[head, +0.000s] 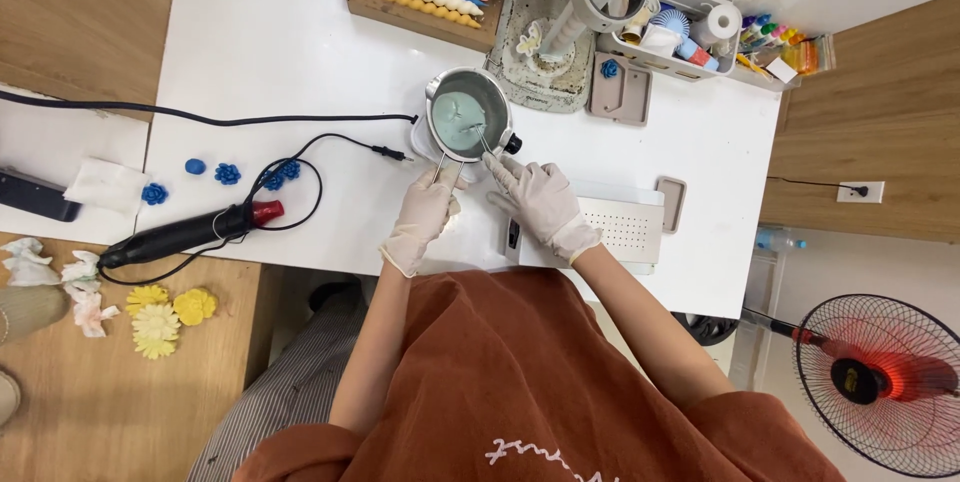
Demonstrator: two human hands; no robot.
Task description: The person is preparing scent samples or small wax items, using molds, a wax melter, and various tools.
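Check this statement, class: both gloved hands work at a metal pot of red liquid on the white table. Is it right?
Not quite. The head view shows the liquid in the metal pot is pale blue-green, not red. Both gloved hands, left hand and right hand, are at it on the white table.

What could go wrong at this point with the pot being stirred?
The metal pot of pale blue-green liquid sits near the white table front; the left hand only grips its handle, so hard stirring by the right hand might tip it. The black cord beside it could snag.
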